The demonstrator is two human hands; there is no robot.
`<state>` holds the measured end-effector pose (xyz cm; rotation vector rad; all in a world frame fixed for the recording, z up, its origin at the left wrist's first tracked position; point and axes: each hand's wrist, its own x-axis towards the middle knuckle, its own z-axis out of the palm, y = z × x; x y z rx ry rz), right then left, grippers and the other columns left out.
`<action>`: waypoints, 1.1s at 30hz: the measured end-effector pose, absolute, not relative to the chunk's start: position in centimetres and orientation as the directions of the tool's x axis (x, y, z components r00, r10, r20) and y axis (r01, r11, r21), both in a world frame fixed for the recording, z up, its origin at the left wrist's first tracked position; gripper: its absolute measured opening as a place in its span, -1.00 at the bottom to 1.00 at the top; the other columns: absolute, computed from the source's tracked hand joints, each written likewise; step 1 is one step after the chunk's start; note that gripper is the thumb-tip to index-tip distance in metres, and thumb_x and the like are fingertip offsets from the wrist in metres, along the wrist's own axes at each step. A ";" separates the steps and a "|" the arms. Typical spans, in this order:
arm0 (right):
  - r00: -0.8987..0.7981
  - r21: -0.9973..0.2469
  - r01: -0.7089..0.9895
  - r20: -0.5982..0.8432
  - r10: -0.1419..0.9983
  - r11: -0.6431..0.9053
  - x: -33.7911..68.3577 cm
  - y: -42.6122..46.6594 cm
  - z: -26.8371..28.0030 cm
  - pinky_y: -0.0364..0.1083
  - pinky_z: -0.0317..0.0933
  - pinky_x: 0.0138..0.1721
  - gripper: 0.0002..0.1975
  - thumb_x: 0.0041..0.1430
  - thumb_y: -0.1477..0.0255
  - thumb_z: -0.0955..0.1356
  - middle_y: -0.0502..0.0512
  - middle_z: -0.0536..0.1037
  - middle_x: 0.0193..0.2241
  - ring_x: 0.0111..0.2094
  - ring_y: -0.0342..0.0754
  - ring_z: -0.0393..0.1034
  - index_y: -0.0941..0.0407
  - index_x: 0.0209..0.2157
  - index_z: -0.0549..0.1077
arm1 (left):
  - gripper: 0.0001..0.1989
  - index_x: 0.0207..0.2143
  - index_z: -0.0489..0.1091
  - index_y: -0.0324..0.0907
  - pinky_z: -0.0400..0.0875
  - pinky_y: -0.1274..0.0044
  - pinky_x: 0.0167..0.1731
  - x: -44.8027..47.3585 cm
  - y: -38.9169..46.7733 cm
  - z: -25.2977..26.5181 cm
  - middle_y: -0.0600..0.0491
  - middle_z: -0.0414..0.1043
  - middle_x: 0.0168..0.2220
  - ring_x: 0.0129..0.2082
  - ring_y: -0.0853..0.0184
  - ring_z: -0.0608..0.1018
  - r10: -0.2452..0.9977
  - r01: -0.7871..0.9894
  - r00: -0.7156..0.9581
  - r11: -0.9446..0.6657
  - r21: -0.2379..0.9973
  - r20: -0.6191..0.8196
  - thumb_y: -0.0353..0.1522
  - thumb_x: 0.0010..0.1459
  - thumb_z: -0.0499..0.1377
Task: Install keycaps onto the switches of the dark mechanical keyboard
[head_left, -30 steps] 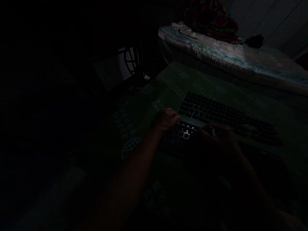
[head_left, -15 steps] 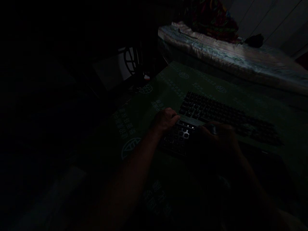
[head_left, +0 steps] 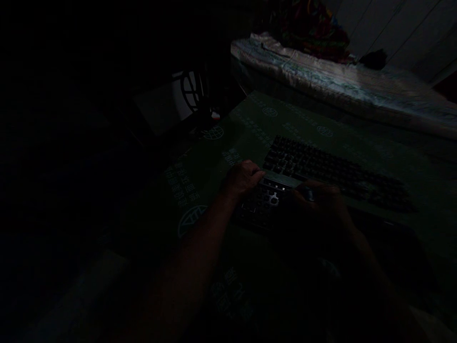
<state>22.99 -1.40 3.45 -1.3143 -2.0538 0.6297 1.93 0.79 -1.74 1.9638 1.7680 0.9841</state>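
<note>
Left hand (head_left: 246,176) and right hand (head_left: 319,200) at perforated panel (head_left: 273,198), fingers' grasp indiscernible, blocky black keys (head_left: 316,160) beyond, printed green desk (head_left: 246,143)

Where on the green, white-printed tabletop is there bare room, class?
Bare patches of tabletop lie beyond the black rectangular keyboard and left of the left hand. It's crowded around the dark gridded panel, between that hand and the right hand. Nearer areas are too dark.

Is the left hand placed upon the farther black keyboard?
No, the left hand is at the grey strip, left of the farther black keyboard.
</note>
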 end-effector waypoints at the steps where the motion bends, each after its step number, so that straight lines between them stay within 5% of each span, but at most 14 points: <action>1: -0.311 -0.674 0.633 0.230 0.922 0.381 22.9 -1.4 3.5 -0.18 0.09 -0.57 -0.77 -0.01 0.31 0.31 0.01 0.42 -0.69 -0.63 -0.16 0.27 0.15 -0.60 0.43 | -0.79 -0.47 0.48 -0.21 0.33 0.51 -0.31 1.9 0.8 -1.8 0.04 0.43 -0.40 -0.38 0.37 0.47 0.962 0.740 0.000 -0.184 0.647 0.274 -0.30 0.12 0.13; 23: -0.460 -0.649 0.596 0.207 0.864 0.473 22.2 -2.0 3.6 -0.14 0.21 -0.44 -0.82 0.01 0.37 0.30 0.10 0.55 -0.52 -0.51 -0.09 0.39 0.15 -0.51 0.49 | -0.77 -0.48 0.46 -0.20 0.32 0.51 -0.33 1.8 0.9 -1.9 0.04 0.43 -0.41 -0.39 0.37 0.46 0.956 0.724 -0.005 -0.200 0.660 0.295 -0.27 0.11 0.12; 33: -0.443 -0.708 0.589 0.122 0.888 0.390 22.0 -1.7 4.2 -0.23 0.01 -0.59 -0.85 -0.01 0.42 0.33 -0.03 0.42 -0.66 -0.63 -0.23 0.21 0.19 -0.57 0.47 | -0.73 -0.48 0.46 -0.19 0.37 0.48 -0.26 1.8 1.2 -0.9 0.02 0.45 -0.38 -0.34 0.32 0.49 0.973 0.756 -0.018 -0.138 0.640 0.231 -0.22 0.07 0.08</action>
